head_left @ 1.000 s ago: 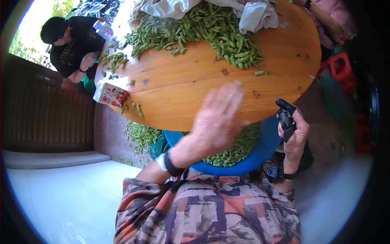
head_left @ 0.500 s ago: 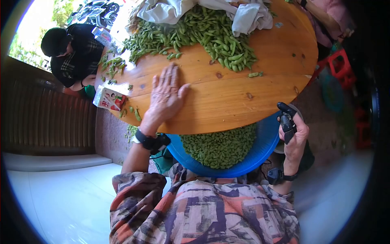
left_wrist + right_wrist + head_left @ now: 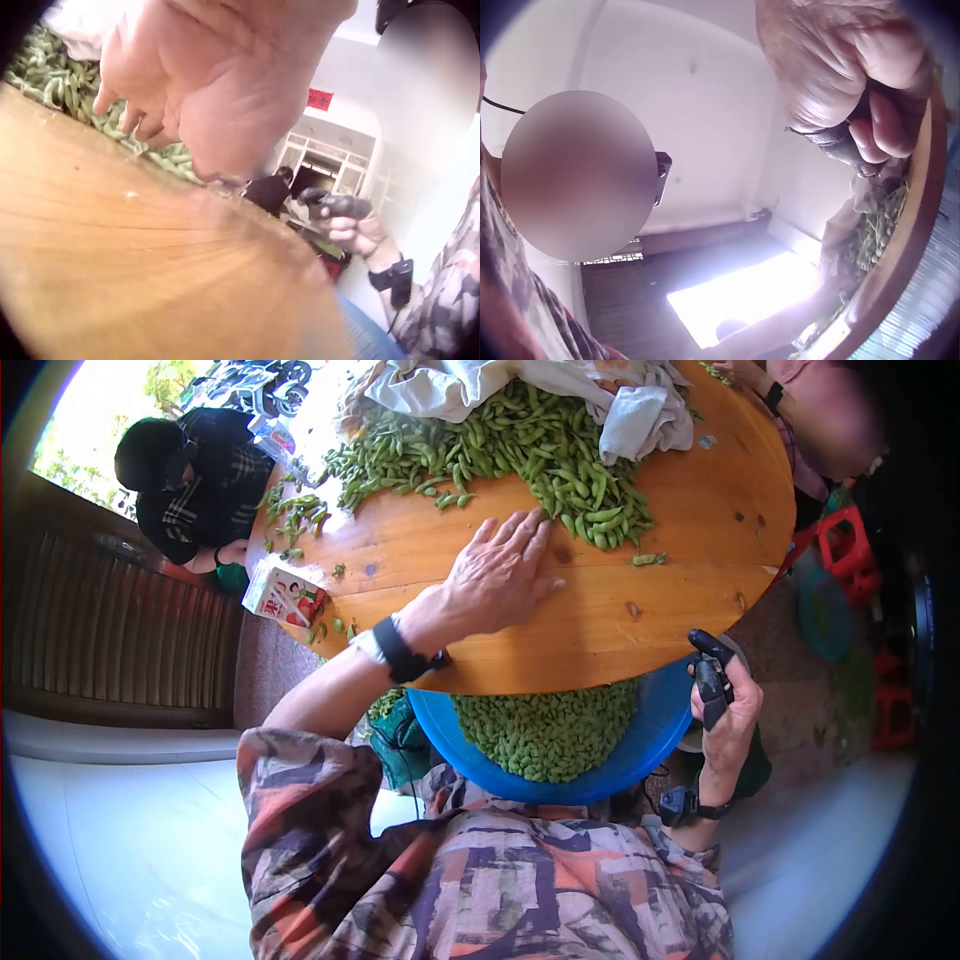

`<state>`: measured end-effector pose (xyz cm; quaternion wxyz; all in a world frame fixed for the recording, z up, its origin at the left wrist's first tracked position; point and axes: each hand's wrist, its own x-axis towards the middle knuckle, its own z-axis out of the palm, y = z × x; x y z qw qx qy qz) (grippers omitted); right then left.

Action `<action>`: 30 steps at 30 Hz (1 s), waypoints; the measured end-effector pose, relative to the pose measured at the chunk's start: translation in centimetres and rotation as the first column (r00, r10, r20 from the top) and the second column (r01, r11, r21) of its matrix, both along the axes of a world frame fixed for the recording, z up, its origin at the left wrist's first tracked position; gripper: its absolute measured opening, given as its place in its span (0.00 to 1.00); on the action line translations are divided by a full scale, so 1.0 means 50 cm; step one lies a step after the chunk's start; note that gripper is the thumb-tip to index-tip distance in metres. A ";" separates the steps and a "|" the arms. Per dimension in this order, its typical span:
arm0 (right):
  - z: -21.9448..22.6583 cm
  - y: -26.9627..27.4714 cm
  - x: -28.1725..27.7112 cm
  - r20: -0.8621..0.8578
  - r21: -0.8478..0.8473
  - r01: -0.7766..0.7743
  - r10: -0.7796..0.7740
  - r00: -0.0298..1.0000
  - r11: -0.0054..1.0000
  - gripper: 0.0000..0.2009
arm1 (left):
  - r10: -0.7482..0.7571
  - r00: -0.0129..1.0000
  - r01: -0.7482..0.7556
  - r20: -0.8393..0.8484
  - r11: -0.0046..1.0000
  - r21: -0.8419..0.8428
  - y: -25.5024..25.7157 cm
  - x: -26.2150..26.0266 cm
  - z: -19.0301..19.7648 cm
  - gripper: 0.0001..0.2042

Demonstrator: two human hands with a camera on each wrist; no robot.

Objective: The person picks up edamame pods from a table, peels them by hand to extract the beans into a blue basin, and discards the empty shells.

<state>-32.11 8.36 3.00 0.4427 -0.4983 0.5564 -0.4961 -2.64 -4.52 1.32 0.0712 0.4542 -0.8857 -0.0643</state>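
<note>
In the head view my left hand [image 3: 505, 575] lies over the wooden table [image 3: 430, 660], palm down, fingers stretched toward a heap of green bean pods [image 3: 490, 445]. The fingertips reach the near side of that heap. Its palm side shows in the left wrist view, low over the tabletop. My right hand [image 3: 730, 710] is raised beside the table's right front edge, with black coverings on thumb and forefinger. Its other fingers are loosely curled, and nothing shows in them. Below the table edge, a blue basin [image 3: 655, 745] holds shelled green beans [image 3: 550, 735].
White cloth [image 3: 440, 390] partly covers the pods. A red and white carton [image 3: 285, 595] stands at the left edge near loose pods. One person [image 3: 205, 490] sits at the left; another person's arm [image 3: 745, 375] is at the far right, above a red stool [image 3: 848, 555].
My left hand swept from over the front edge to the table's left part, then moved right and forward toward the pods. My right hand has stayed nearly still.
</note>
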 end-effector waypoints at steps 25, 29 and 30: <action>-0.006 0.003 -0.030 -0.074 0.074 0.059 -0.053 0.996 0.996 0.15 | 0.424 0.897 -0.420 0.127 0.905 -0.063 -0.136 0.107 0.010 0.36; 0.003 -0.006 -0.019 -0.094 0.085 0.031 -0.023 0.995 0.996 0.14 | 0.261 0.950 -0.275 -0.170 0.959 -0.065 -0.162 0.053 0.007 0.29; 0.008 -0.010 -0.015 -0.109 0.077 0.015 -0.006 0.994 0.997 0.14 | 0.198 0.940 -0.231 -0.277 0.968 -0.095 -0.171 0.031 0.016 0.25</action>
